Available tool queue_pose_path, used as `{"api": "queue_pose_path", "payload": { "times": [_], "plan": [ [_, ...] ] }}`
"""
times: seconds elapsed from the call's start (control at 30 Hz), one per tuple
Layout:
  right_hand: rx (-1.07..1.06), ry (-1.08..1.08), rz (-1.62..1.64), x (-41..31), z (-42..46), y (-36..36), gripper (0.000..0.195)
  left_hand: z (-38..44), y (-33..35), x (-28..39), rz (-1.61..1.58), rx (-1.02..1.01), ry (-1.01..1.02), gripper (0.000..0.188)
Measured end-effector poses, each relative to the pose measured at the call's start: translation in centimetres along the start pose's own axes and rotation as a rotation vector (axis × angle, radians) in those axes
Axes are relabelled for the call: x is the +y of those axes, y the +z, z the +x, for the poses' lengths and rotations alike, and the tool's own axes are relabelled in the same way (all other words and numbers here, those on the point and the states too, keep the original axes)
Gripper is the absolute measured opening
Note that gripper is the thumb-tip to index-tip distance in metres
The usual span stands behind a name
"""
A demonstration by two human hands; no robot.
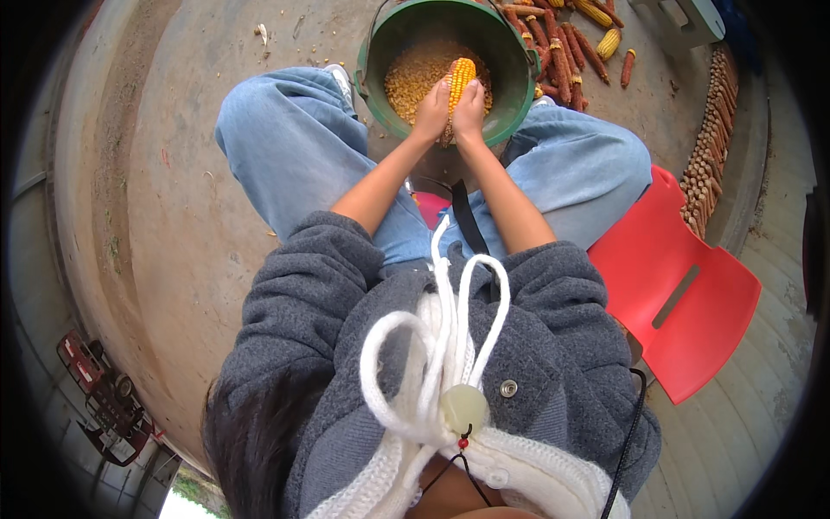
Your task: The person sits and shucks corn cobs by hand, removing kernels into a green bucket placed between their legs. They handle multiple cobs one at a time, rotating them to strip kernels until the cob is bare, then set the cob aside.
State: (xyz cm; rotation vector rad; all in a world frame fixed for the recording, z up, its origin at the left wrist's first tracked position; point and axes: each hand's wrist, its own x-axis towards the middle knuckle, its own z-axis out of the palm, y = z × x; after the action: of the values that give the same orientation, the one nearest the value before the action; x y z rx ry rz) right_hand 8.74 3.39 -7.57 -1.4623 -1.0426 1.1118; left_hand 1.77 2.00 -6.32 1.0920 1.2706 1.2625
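A dried ear of corn [462, 76] with yellow kernels is held upright between both hands over a green bucket [514, 120]. My left hand [432, 110] grips its left side and my right hand [469, 111] its right side, thumbs near the kernels. The darker lower end of the ear sticks out below the hands. Loose corn kernels [410, 84] cover the bottom of the bucket, which stands between the knees. Its wire handle hangs at the rim. What the fingers do behind the ear is hidden.
Stripped red corncobs [573, 48] and a few yellow ears [609, 44] lie right of the bucket. A red plastic chair [687, 292] stands at the right, near stacked cobs [708, 143] along the wall. Scattered kernels and a husk scrap [262, 34] lie on the floor. Red machinery [104, 396] stands at lower left.
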Motion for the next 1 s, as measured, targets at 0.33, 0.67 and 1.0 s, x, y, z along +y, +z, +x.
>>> {"api": "queue_pose_path", "payload": {
  "times": [0.33,0.67,1.0],
  "plan": [
    [0.032,0.035,-0.013,0.9,0.2,0.1,0.04,-0.3,-0.1,-0.1,0.079,0.009,-0.058,0.038],
    [-0.029,0.241,0.458,2.1,1.4,-0.2,0.041,-0.5,0.5,-1.0,0.026,-0.142,-0.027,0.041],
    [0.04,0.206,0.295,0.3,0.3,-0.1,0.04,-1.0,0.2,0.1,0.123,-0.086,-0.021,0.041]
  ]
}}
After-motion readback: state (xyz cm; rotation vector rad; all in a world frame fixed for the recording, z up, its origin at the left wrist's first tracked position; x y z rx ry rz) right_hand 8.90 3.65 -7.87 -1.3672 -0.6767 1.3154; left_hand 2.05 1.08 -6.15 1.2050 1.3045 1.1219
